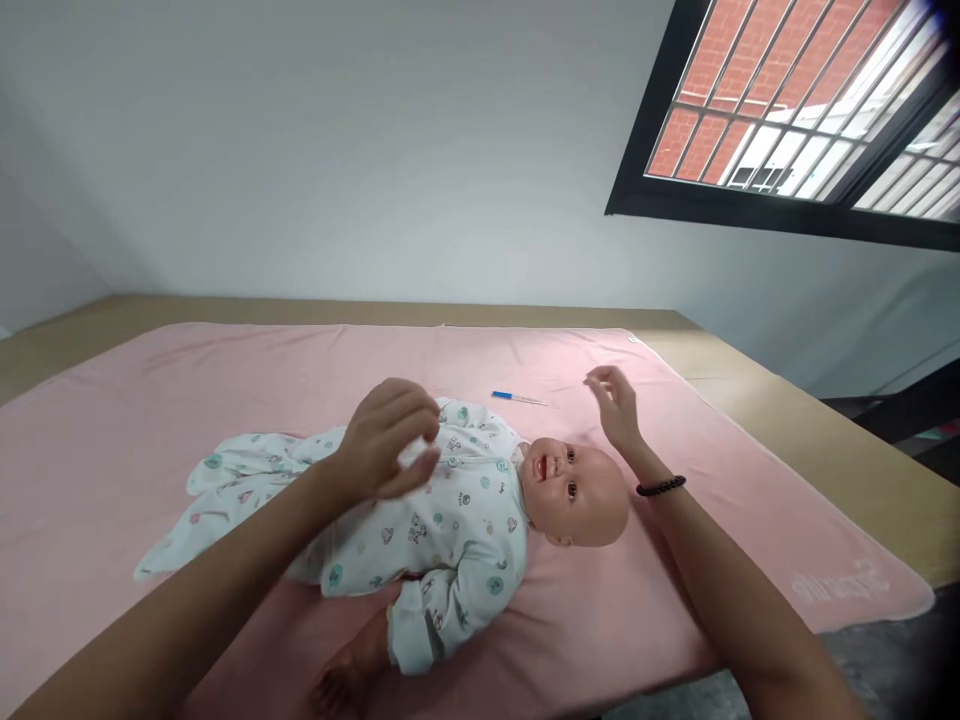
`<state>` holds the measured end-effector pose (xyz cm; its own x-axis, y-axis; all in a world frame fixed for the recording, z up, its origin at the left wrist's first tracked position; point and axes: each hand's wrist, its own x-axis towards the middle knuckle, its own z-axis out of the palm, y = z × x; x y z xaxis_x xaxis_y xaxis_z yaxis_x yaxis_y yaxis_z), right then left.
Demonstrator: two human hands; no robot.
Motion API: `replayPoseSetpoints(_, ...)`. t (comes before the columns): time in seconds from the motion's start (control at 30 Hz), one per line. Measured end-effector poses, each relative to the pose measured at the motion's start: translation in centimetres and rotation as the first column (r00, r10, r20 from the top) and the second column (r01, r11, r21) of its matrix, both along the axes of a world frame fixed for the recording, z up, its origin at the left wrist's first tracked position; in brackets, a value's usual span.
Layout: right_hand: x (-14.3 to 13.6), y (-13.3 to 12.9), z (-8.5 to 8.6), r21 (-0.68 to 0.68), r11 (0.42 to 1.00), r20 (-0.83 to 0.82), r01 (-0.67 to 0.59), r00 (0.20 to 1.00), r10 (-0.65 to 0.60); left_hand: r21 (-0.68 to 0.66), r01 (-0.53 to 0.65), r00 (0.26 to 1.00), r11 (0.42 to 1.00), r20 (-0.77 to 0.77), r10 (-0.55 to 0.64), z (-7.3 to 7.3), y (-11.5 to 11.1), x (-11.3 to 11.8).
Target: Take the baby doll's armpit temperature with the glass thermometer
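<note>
A baby doll [450, 500] lies on its back across the pink blanket, wearing a white printed sleepsuit, its bald head [592, 495] to the right. Over the doll's chest hovers my left hand [394, 440], fingers loosely bent, thumb apart, with nothing in it. My right hand [616, 405], a dark beaded bracelet [661, 487] on its wrist, is raised beyond the doll's head. Its fingers curve to the left and I see nothing held in them. Between the hands and farther back lies a slim blue and white stick [517, 398] that looks like a thermometer.
The pink blanket [247, 370] covers much of a wooden surface [795, 420], whose bare edge shows at the back and right. Behind it rises a pale wall [337, 150]. A barred window [780, 110] is at the upper right, and dark objects stand beyond the right edge.
</note>
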<state>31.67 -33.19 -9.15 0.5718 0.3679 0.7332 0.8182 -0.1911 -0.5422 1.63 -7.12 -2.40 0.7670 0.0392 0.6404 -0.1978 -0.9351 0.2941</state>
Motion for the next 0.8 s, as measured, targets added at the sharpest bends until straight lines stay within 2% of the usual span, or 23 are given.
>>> replayPoseSetpoints(0.07, 0.6, 0.5, -2.5, -0.169, 0.984, -0.052, -0.055, 0.998, 0.047, -0.1, -0.073, 0.996, 0.992, -0.056, 0.068, -0.3, 1.0, 1.6)
replayPoseSetpoints(0.17, 0.8, 0.8, -4.7, -0.326, 0.941, -0.078, -0.092, 0.994, 0.07, -0.292, -0.297, 0.925, 0.909, -0.325, 0.198, -1.7, 3.1, 3.7)
replayPoseSetpoints(0.27, 0.5, 1.1, -5.1, -0.449, 0.888, -0.063, -0.097, 0.995, 0.076, -0.309, -0.396, 0.841, 0.865, -0.499, 0.207, -3.9, 4.8, 4.6)
replayPoseSetpoints(0.4, 0.4, 2.0, -4.2, -0.569, 0.819, -0.028, -0.072, 0.997, 0.069, -0.319, -0.371, 0.809, 0.872, -0.572, 0.135, -5.8, 5.5, 4.9)
replayPoseSetpoints(0.53, 0.6, 3.3, -3.3, -0.613, 0.788, -0.046, -0.064, 0.998, 0.045, -0.315, -0.357, 0.798, 0.879, -0.593, 0.112, -5.8, 5.3, 4.9)
replayPoseSetpoints(0.63, 0.5, 4.2, -3.8, -0.586, 0.81, -0.024, -0.03, 1.0, 0.02, -0.295, -0.327, 0.801, 0.898, -0.59, 0.098, -5.7, 5.3, 4.7)
replayPoseSetpoints(0.8, 0.4, 4.5, -4.9, -0.515, 0.855, -0.03, -0.062, 0.998, 0.054, -0.301, -0.397, 0.754, 0.867, -0.645, 0.121, -5.6, 5.4, 4.2)
